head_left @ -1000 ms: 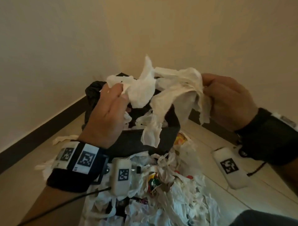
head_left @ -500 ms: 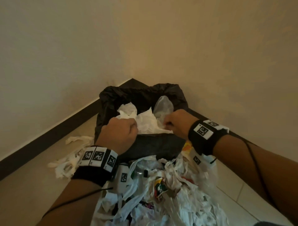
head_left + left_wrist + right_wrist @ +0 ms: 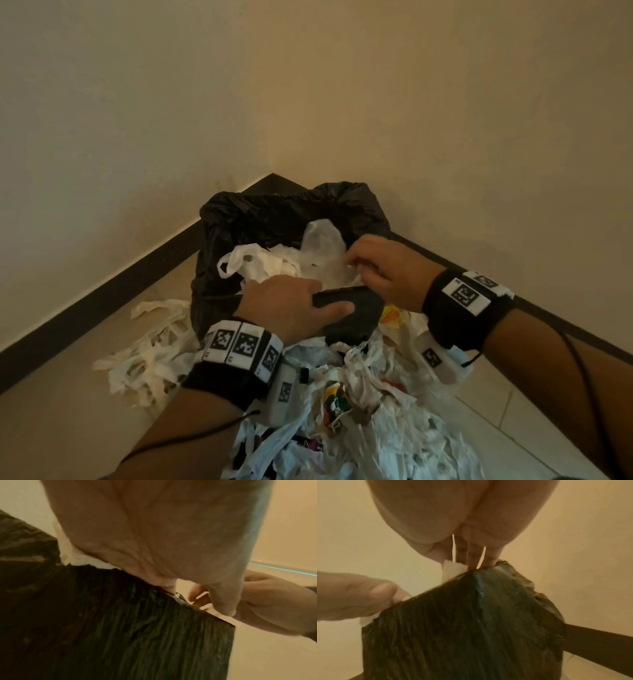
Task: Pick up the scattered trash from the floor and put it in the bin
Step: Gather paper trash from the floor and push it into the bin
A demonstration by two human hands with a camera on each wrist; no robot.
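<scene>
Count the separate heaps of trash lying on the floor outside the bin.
2: a small heap of white strips left of the bin, and a large mixed pile in front of it. More may lie out of view.

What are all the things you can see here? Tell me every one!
Bin: one, dark, black liner, in the room corner.
Trash in bin: several white tissues and clear plastic, heaped at the top.
Floor pile: many white scraps and wrappers, in front of bin.
Paper strips: a bunch, cream, on floor left of bin.
Left hand: one, fingers over bin's near rim.
Right hand: one, fingers reaching into the trash in the bin.
</scene>
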